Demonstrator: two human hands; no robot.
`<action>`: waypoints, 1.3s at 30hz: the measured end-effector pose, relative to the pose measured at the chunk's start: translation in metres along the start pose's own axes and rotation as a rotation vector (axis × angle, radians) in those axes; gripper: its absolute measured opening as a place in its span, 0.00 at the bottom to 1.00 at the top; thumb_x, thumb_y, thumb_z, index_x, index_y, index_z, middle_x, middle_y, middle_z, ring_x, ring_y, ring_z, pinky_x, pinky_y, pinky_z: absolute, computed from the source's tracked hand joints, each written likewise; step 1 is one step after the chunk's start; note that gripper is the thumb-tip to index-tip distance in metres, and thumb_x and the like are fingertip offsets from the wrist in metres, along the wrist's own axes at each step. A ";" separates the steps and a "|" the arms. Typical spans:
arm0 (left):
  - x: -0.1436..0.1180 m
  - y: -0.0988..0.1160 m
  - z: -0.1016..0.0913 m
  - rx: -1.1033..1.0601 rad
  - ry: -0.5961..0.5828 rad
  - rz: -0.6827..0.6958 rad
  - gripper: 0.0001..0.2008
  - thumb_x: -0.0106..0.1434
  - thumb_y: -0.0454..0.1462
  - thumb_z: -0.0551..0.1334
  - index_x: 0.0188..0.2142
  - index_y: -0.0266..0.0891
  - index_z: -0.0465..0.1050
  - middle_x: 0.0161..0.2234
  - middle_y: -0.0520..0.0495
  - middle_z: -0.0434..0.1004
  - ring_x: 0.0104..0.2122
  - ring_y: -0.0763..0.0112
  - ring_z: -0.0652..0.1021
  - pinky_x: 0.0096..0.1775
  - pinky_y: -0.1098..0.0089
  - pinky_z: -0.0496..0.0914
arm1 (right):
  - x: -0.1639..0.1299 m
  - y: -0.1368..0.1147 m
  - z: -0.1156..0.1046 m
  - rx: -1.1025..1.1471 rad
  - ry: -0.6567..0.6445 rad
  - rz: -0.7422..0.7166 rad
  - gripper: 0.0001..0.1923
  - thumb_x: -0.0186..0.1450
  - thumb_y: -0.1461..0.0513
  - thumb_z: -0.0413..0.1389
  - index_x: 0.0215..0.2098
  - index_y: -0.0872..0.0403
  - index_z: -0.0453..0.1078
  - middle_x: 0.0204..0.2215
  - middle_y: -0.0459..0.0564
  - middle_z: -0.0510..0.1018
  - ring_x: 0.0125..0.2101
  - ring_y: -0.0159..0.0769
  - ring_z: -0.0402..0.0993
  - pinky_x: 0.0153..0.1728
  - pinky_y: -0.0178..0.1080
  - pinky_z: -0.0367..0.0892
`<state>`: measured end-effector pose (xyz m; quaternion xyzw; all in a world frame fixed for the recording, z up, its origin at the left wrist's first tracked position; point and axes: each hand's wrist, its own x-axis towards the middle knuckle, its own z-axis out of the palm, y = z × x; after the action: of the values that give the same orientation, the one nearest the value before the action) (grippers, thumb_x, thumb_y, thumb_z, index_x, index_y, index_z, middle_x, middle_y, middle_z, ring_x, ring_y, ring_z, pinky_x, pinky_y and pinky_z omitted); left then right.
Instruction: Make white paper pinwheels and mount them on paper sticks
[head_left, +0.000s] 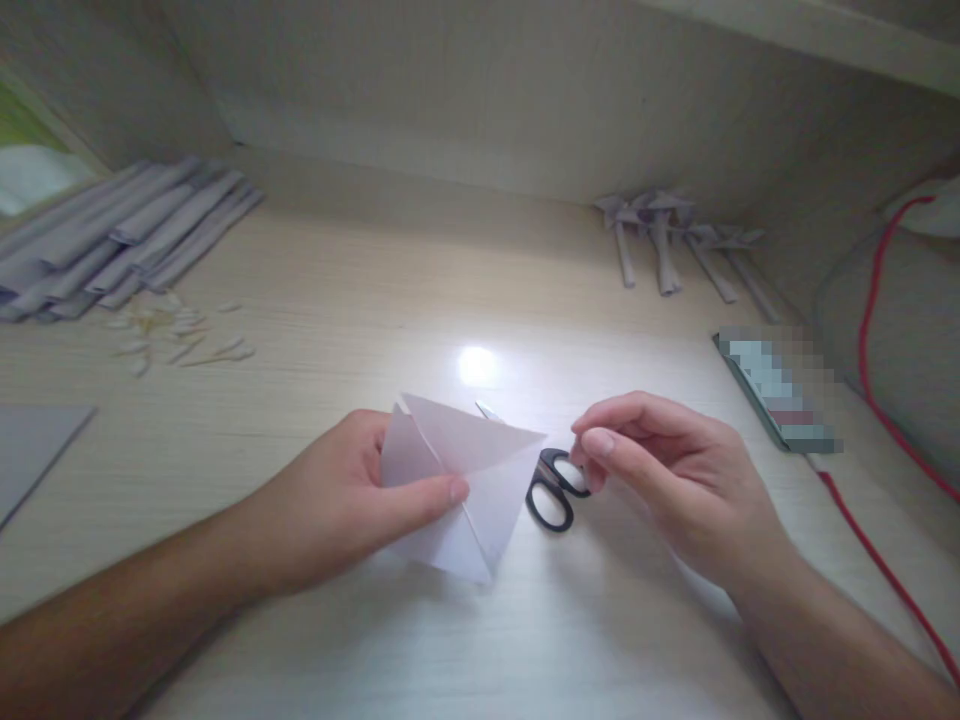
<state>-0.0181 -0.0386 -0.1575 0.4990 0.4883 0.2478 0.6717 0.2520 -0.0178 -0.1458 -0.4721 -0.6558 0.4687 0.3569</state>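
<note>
My left hand is closed on a folded piece of white paper. Its thumb presses near the middle of the sheet, with the fingers hidden behind. Slits run from the paper's corners toward the centre, and one pointed corner sticks out to the right. Just right of that point, my right hand hovers with loosely curled fingers, thumb and forefinger slightly apart, nothing visible in them. Below and behind the two hands lie black-handled scissors on the table; the paper covers part of their blades.
Rolled paper tubes are piled at the back left, with cotton swabs scattered before them. Several paper pinwheels lie at the back right. A phone and red cable are on the right, a paper sheet at the left edge.
</note>
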 end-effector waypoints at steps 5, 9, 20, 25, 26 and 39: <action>-0.006 -0.002 0.008 0.160 -0.079 -0.048 0.09 0.64 0.44 0.66 0.35 0.43 0.83 0.31 0.50 0.84 0.28 0.65 0.81 0.29 0.73 0.71 | -0.006 -0.003 0.012 -0.007 -0.067 -0.018 0.05 0.64 0.61 0.67 0.39 0.52 0.80 0.32 0.48 0.83 0.32 0.33 0.78 0.33 0.34 0.70; -0.007 -0.002 0.009 0.234 -0.063 -0.033 0.09 0.64 0.44 0.66 0.34 0.43 0.82 0.29 0.51 0.82 0.28 0.67 0.79 0.28 0.74 0.69 | -0.009 -0.005 0.016 -0.099 -0.151 -0.014 0.04 0.67 0.62 0.64 0.33 0.53 0.80 0.28 0.47 0.81 0.30 0.33 0.75 0.30 0.35 0.67; 0.003 0.007 -0.002 -0.071 0.299 0.124 0.09 0.55 0.41 0.74 0.35 0.42 0.82 0.30 0.51 0.81 0.26 0.70 0.77 0.26 0.75 0.68 | -0.008 -0.008 0.017 -0.042 -0.156 0.187 0.08 0.65 0.61 0.63 0.29 0.55 0.78 0.25 0.48 0.81 0.26 0.33 0.74 0.26 0.34 0.64; 0.000 0.003 0.008 -0.264 0.261 0.155 0.15 0.59 0.43 0.73 0.44 0.41 0.81 0.37 0.46 0.84 0.34 0.62 0.81 0.34 0.69 0.74 | -0.009 -0.006 0.026 0.200 -0.110 0.236 0.10 0.65 0.58 0.66 0.29 0.56 0.77 0.21 0.45 0.77 0.24 0.30 0.71 0.27 0.34 0.67; -0.002 0.002 0.010 -0.226 0.231 0.155 0.15 0.60 0.44 0.72 0.44 0.42 0.81 0.38 0.46 0.84 0.35 0.61 0.81 0.35 0.69 0.75 | -0.009 -0.006 0.027 0.238 -0.102 0.241 0.10 0.65 0.58 0.66 0.30 0.56 0.77 0.21 0.45 0.77 0.23 0.30 0.71 0.26 0.33 0.67; -0.004 0.013 0.014 0.027 0.318 0.119 0.11 0.55 0.46 0.74 0.33 0.43 0.85 0.31 0.50 0.86 0.30 0.61 0.80 0.29 0.72 0.72 | -0.018 -0.003 0.032 0.147 -0.100 0.142 0.09 0.65 0.58 0.65 0.31 0.56 0.77 0.25 0.47 0.79 0.25 0.31 0.71 0.26 0.35 0.64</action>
<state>-0.0049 -0.0433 -0.1440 0.4904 0.5614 0.3563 0.5634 0.2271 -0.0447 -0.1532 -0.4661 -0.6016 0.5627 0.3229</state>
